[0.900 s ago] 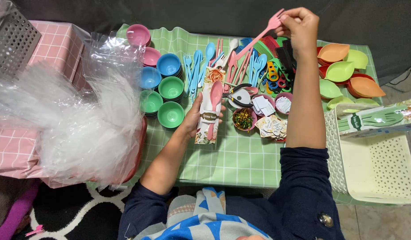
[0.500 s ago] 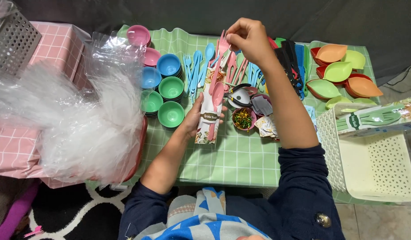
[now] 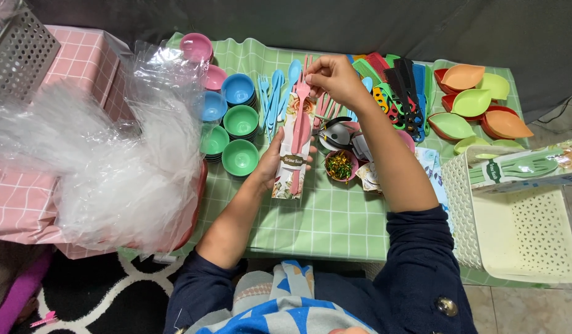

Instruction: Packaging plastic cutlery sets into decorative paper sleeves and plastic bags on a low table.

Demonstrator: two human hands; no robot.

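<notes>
**Pink cutlery going into a floral sleeve**

On the green checked table [image 3: 335, 229], head view: left hand [image 3: 270, 167] grips the floral paper sleeve [image 3: 293, 148] at its lower edge, fingers curled round it. Right hand [image 3: 335, 77] pinches a pink fork [image 3: 303, 93] at the sleeve's top end. Green bowls [image 3: 239, 139] sit just left of the left fingers; small dish w/ gold bits [image 3: 339, 166] just right.

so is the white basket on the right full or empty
Nearly empty: the white basket shows a bare perforated floor, with only a green cutlery packet lying across its top rim.
</notes>
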